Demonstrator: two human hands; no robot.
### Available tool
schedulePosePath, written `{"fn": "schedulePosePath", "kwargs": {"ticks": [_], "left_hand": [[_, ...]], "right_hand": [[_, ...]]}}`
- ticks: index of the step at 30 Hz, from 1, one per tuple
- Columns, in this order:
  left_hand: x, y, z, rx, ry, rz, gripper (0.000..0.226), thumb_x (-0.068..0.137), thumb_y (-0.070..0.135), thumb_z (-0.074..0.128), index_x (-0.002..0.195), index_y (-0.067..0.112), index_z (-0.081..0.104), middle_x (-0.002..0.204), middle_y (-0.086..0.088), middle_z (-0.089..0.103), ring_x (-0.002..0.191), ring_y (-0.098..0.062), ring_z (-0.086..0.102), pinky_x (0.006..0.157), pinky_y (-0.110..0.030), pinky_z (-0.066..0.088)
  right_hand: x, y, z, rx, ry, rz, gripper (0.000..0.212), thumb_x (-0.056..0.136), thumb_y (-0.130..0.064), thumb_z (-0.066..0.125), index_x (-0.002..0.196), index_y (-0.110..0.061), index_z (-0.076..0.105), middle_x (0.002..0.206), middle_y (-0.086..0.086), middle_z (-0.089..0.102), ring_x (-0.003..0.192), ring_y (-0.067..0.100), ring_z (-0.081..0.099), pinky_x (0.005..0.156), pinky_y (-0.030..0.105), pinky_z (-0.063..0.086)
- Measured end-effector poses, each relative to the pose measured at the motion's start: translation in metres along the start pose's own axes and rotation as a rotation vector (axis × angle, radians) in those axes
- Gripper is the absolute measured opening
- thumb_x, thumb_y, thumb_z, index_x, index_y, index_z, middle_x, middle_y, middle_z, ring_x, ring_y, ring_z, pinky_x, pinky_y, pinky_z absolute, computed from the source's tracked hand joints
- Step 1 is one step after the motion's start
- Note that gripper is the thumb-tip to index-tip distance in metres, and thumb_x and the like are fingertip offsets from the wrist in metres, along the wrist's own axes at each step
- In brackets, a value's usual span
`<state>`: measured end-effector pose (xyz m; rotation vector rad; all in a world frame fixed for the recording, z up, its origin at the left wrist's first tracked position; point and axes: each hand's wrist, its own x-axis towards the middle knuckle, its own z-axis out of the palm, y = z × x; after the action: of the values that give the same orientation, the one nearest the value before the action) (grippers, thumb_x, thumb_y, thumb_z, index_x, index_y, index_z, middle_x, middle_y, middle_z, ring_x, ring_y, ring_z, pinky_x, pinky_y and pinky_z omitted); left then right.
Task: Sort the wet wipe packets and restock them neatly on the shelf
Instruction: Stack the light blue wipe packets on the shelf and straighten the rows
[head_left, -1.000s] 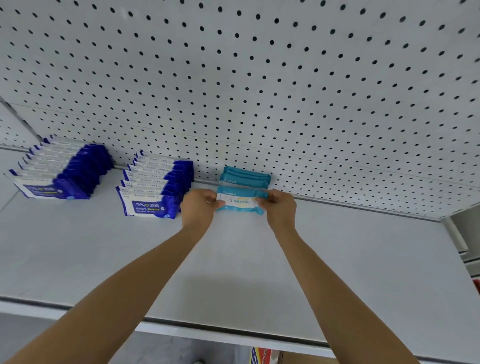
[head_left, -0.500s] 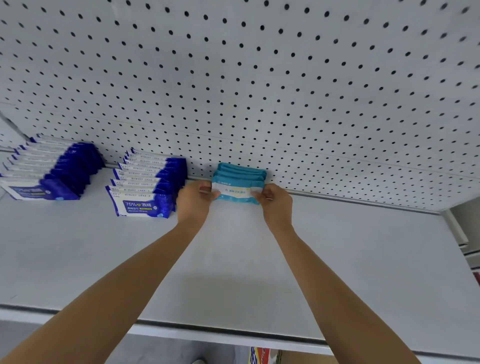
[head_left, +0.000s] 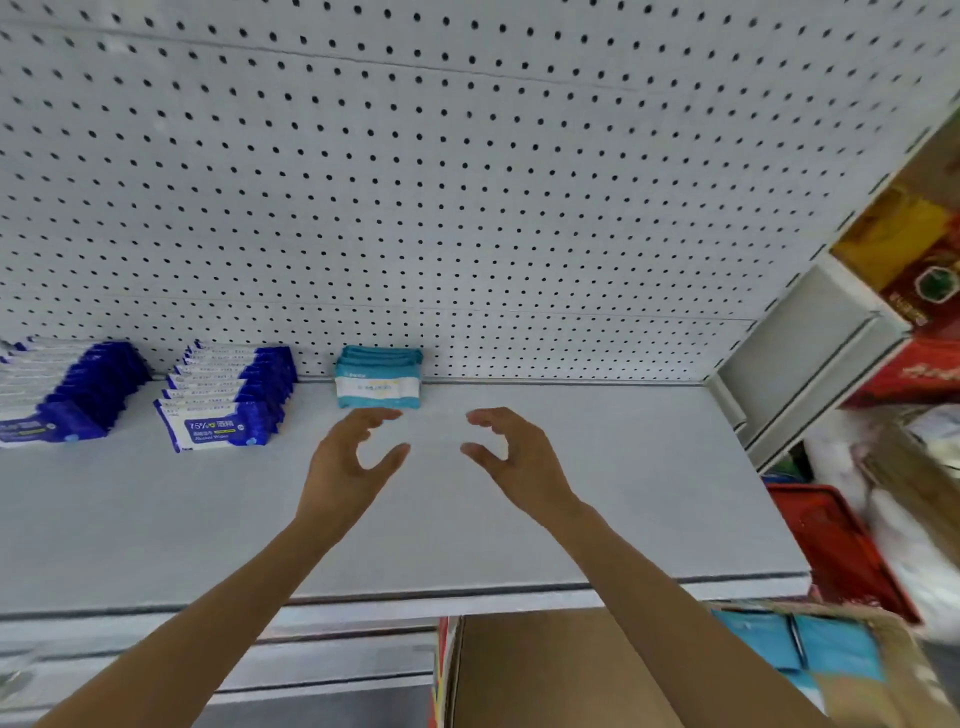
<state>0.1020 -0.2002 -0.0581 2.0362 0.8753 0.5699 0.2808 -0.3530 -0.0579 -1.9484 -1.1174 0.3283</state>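
A short row of teal wet wipe packets (head_left: 378, 383) stands against the pegboard at the back of the white shelf (head_left: 597, 493). Left of it are two rows of dark blue and white wipe packets, one in the middle (head_left: 226, 400) and one at the far left (head_left: 62, 395). My left hand (head_left: 348, 467) and my right hand (head_left: 511, 457) hover over the shelf just in front of the teal row, fingers loosely curved, holding nothing. More teal packets (head_left: 810, 649) lie in a cardboard box (head_left: 545, 675) below the shelf at the lower right.
A white pegboard (head_left: 467, 208) backs the shelf. To the right stand a red basket (head_left: 841, 551), white bags and red and yellow packaged goods (head_left: 914, 270) on a neighbouring shelf. The shelf's right half is bare.
Both hands have let go of the teal packet, which now stands at the front of the teal row, and have drawn back towards me. The view has swung to the right.
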Motion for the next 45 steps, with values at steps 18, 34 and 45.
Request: {"fn": "schedulePosePath", "kwargs": {"ticks": [18,34,45], "left_hand": [[-0.218,0.189,0.114,-0.089,-0.206,0.313,0.035,0.086,0.041,0.071,0.119,0.038,0.06,0.121,0.022,0.06,0.115,-0.005,0.057,0.098,-0.034,0.05],[-0.28,0.238,0.278,-0.133,-0.604,0.315,0.034,0.085,0.027,0.074,0.117,0.034,0.062,0.116,0.022,0.062,0.112,0.002,0.056,0.091,-0.007,0.042],[-0.248,0.183,0.513,0.121,-0.707,0.017,0.044,0.088,0.03,0.07,0.128,0.031,0.054,0.136,0.007,0.056,0.122,-0.013,0.055,0.106,-0.026,0.043]], "right_hand": [[-0.259,0.006,-0.217,-0.161,-0.03,-0.093,0.039,0.091,-0.045,0.062,0.126,-0.028,0.056,0.125,-0.014,0.058,0.116,0.001,0.052,0.1,0.023,0.043],[-0.421,0.113,-0.315,-0.212,0.162,0.383,0.036,0.088,-0.036,0.068,0.121,-0.023,0.062,0.116,-0.02,0.056,0.103,-0.011,0.047,0.088,0.002,0.033],[-0.428,0.362,-0.375,-0.342,-0.153,0.571,0.049,0.089,-0.049,0.056,0.13,-0.023,0.052,0.134,0.002,0.055,0.12,0.022,0.053,0.093,0.028,0.042]]}}
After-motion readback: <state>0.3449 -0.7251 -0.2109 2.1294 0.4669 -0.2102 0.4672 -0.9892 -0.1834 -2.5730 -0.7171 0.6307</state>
